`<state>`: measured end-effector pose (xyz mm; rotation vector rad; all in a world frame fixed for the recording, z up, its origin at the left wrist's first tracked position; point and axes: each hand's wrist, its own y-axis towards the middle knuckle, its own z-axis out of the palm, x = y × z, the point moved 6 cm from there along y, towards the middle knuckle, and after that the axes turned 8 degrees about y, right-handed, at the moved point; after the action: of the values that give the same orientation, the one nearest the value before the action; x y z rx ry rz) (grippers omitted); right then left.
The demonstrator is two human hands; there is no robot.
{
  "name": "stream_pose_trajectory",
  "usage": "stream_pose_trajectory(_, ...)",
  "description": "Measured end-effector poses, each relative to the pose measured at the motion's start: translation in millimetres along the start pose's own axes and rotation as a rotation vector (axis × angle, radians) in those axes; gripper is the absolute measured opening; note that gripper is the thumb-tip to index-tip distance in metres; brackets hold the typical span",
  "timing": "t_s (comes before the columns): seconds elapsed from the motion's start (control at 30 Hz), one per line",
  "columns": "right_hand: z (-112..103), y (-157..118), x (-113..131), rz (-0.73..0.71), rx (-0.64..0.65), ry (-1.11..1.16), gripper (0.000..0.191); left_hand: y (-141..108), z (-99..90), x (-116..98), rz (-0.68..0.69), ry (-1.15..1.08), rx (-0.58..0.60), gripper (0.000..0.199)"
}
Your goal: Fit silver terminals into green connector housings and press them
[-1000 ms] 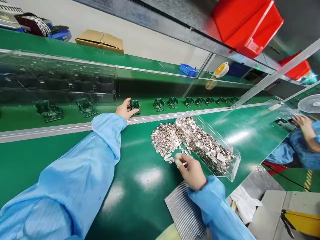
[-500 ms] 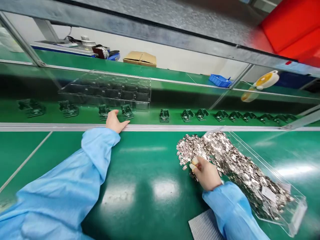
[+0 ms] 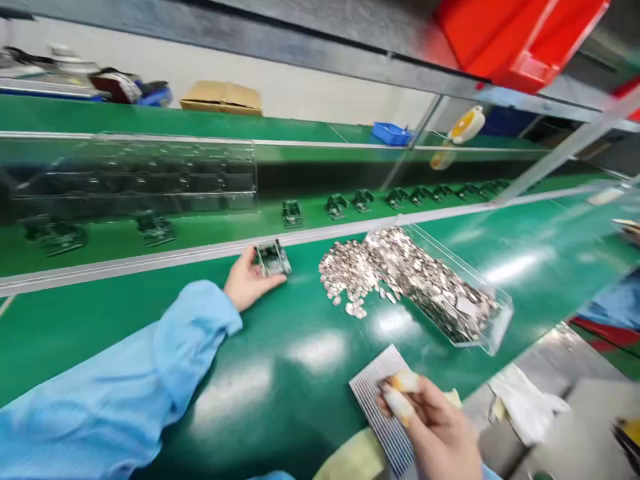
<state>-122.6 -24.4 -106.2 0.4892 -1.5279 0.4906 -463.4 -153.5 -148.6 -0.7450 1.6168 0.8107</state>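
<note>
My left hand [image 3: 250,279] grips a small green circuit assembly [image 3: 273,258] between thumb and fingers, just in front of the metal rail. Low on the right, my right hand [image 3: 430,413] is pinched over a ridged grey block [image 3: 383,393]; its thumb and index finger wear whitish finger covers. Something small and dark is at those fingertips, too blurred to make out. Many small silvery metal pieces [image 3: 350,270] lie heaped on the green table, spilling from a clear tray [image 3: 500,320].
Behind the rail [image 3: 200,257], a row of green assemblies [image 3: 291,213] stands on the belt. A clear compartment tray [image 3: 150,177] lies at the back left. Red bins [image 3: 520,40] sit on the overhead shelf. A blue tray [image 3: 391,133] and a cardboard box [image 3: 221,98] are farther back.
My left hand has lifted an assembly off the belt and brought it over the table. My right hand has left the metal pieces and moved down to the ridged block. The view has turned right.
</note>
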Motion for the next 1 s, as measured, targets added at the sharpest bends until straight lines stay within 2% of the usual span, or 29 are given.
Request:
stream_pose_trajectory(0.07,14.8,-8.5,-9.0,0.010,-0.042,0.057,0.016,-57.1,56.4,-11.0,-0.037,-0.163,0.205,0.065)
stream_pose_trajectory(0.13,23.4,-13.8,-16.4,-0.006,-0.087,0.086,0.014,-108.5,94.9,-22.2,-0.100,-0.221,0.336,0.059)
stream_pose_trajectory(0.2,26.0,-19.5,-23.3,-0.014,-0.104,0.101,0.011,-144.5,117.8,-31.6,-0.161,-0.260,0.419,0.054)
stream_pose_trajectory(0.27,24.9,-26.2,-29.1,-0.012,-0.096,0.102,0.007,-163.7,130.5,-37.5,-0.198,-0.301,0.472,0.052)
stream_pose_trajectory(0.37,20.5,-35.3,-34.7,-0.022,-0.098,0.086,0.001,-172.0,139.4,-39.4,-0.192,-0.335,0.524,0.050)
stream_pose_trajectory(0.6,23.6,-41.8,-39.6,-0.033,-0.126,0.049,0.008,-177.0,142.7,-34.5,-0.119,-0.373,0.620,0.048)
stream_pose_trajectory(1.0,26.4,-41.2,-35.0,-0.051,-0.197,-0.010,0.007,-180.7,140.1,-34.4,-0.072,-0.391,0.631,0.039)
